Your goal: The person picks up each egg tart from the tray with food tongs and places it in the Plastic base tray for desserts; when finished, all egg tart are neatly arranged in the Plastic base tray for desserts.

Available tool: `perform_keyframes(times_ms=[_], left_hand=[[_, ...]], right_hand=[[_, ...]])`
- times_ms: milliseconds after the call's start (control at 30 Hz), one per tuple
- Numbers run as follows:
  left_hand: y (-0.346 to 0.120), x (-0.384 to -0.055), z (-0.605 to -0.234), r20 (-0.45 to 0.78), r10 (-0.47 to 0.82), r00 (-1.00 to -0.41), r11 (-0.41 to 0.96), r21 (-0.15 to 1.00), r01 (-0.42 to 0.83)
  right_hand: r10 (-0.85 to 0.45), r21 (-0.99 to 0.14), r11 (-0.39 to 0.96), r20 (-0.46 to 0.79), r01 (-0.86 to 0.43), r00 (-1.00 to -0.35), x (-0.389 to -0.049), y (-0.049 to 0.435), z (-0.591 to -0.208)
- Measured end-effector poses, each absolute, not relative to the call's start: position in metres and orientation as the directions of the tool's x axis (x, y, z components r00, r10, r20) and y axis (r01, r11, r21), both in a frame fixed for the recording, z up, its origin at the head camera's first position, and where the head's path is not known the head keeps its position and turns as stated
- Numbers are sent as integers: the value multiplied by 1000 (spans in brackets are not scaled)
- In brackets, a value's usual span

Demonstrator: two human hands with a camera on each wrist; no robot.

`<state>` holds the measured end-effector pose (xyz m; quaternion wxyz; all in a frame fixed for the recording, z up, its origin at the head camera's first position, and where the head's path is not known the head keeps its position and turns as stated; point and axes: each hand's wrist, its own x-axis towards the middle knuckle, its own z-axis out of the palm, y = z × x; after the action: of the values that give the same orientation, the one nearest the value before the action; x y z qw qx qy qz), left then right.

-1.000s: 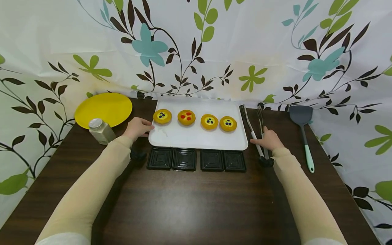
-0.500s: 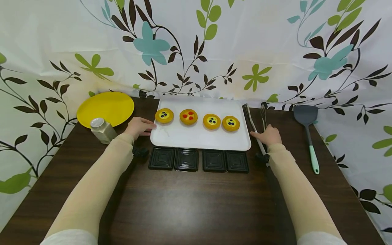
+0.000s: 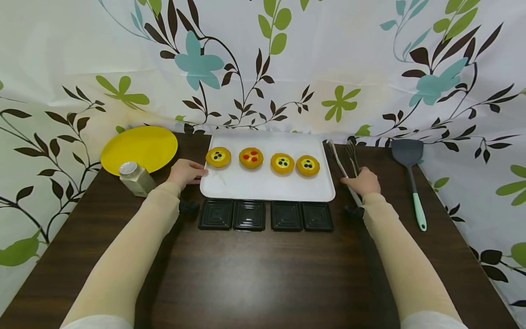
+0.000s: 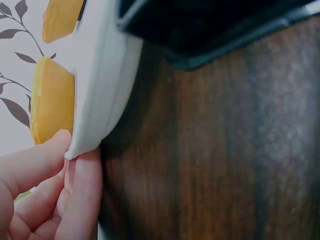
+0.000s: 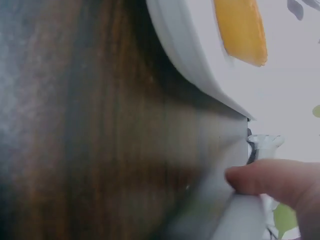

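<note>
My left hand (image 3: 185,173) is at the left end of a white tray (image 3: 263,188). In the left wrist view, the thumb lies over the tray's rim (image 4: 82,145) and the fingers are under it, pinching it. Four small tarts cannot be counted closely from the wrist, but in the head view several yellow tarts sit in a row on the tray, including a blueberry-dotted one (image 3: 218,157) and a red-topped one (image 3: 251,157). Right of the tray, my right hand (image 3: 365,182) grips metal tongs (image 3: 338,157) lying on the table; its thumb (image 5: 250,177) rests on one arm.
Several black square plastic dishes (image 3: 215,214) line the tray's front edge. A yellow plate (image 3: 139,141) and a tilted shaker jar (image 3: 137,179) are at the left. A grey spatula (image 3: 407,153) with a mint handle lies at the right. A patterned curtain hangs behind.
My right hand has shifted slightly back and right on the tongs, whose arms stand a little closer together. The left hand keeps its place at the tray; the head view has moved slightly.
</note>
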<state>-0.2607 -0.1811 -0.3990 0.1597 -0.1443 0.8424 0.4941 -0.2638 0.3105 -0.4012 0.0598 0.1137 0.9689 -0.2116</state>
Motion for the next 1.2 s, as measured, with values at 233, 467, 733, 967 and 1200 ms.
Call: perform_keyframes(times_ms=[233, 467, 733, 967, 1200], left_hand=[[-178, -261, -401, -393, -75, -916, 489, 786, -378], [-181, -260, -401, -406, -66, -911, 485, 785, -385], [-184, -259, -397, -413, -70, -908, 496, 775, -391], [-183, -263, -400, -425, -85, -901, 495, 767, -408], [-183, -265, -404, -420, -88, -903, 502, 765, -404]], right_hand=[[257, -482, 839, -59, 253, -965, -246, 323, -400], [161, -468, 875, 45, 121, -986, -227, 335, -397], [87, -441, 896, 64, 50, -994, -209, 335, -396], [27, -391, 921, 81, -7, -996, -197, 329, -396], [-49, -324, 943, 85, -74, -995, -194, 322, -399]])
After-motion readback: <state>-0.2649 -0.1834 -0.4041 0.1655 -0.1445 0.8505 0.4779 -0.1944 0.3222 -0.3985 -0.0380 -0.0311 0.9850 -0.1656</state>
